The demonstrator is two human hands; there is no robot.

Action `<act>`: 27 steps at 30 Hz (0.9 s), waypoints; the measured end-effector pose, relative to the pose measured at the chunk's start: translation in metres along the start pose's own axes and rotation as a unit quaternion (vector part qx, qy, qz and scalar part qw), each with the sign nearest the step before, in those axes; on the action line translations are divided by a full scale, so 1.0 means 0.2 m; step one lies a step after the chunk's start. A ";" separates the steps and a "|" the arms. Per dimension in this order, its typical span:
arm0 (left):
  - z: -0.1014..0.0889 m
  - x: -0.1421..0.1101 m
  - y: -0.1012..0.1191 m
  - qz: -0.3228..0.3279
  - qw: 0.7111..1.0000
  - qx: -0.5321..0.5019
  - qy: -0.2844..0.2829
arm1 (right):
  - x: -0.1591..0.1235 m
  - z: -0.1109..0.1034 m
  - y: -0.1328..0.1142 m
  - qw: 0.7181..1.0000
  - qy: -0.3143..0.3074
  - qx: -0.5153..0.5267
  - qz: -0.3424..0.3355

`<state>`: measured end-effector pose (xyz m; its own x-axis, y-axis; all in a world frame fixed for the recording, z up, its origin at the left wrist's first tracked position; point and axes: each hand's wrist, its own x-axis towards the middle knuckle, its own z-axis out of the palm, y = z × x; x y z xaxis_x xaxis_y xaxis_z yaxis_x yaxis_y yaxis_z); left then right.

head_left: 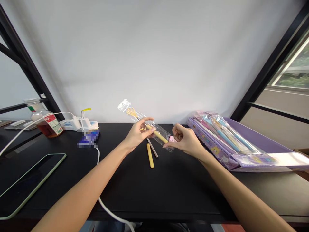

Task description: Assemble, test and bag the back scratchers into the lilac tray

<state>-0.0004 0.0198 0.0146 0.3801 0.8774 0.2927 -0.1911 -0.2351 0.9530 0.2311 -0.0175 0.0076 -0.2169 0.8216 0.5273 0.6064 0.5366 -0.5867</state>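
My left hand (141,132) is closed around a yellow back scratcher (158,134) in a clear plastic bag, tilted with its claw end up and to the left. At the bag's lower end, my right hand (184,138) has its fingers curled against a small pink item (172,139), its kind not clear. The right thumb stretches along the bag's end. Under the bag, on the desk, lie a loose yellow handle (150,156) and a thin metal rod (152,148). A yellow clawed piece shows partly behind my left fingers.
To the right, a purple box (212,148) holds several bagged back scratchers (224,132). A phone (31,183), a bottle of brown liquid (45,120), a white power strip (79,123) and a blurred blue packet (88,138) stand left. A white cable (108,211) crosses the black desk.
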 end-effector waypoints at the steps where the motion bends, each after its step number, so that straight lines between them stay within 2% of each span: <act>1: 0.01 0.00 0.00 0.002 1.000 0.006 -0.008 | 0.00 0.01 0.00 1.000 0.009 -0.013 -0.002; 3: 0.01 0.00 -0.01 0.009 1.000 0.015 -0.003 | 0.00 0.01 -0.01 1.000 -0.003 -0.009 0.001; 8: -0.02 0.01 0.01 0.002 0.999 0.002 0.033 | 0.00 0.01 -0.05 0.997 -0.077 0.033 -0.004; 10: -0.04 0.02 0.01 0.001 0.999 -0.007 0.040 | 0.00 0.00 -0.06 0.995 -0.084 0.050 -0.005; 14: -0.06 0.02 0.02 -0.012 0.999 -0.018 0.045 | 0.00 -0.06 -0.03 0.983 -0.078 0.166 0.025; 17: -0.06 0.02 0.03 -0.033 0.998 -0.035 0.037 | 0.00 -0.11 -0.01 0.964 -0.110 0.239 0.034; 20: -0.06 0.01 0.04 -0.051 0.997 -0.061 0.021 | 0.00 -0.12 -0.02 0.967 -0.124 0.222 -0.003; 24: -0.04 0.01 0.03 -0.067 0.996 -0.063 -0.015 | 0.01 -0.07 -0.05 0.979 -0.107 0.160 -0.073; 27: -0.02 0.00 0.01 -0.055 0.997 -0.043 -0.039 | 0.01 -0.01 -0.05 0.979 -0.073 0.184 -0.050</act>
<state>-0.0036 0.0217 0.0156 0.4715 0.8599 0.1958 -0.2200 -0.1003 0.9703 0.2258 -0.0219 0.0168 -0.3843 0.7662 0.5149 0.2657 0.6260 -0.7332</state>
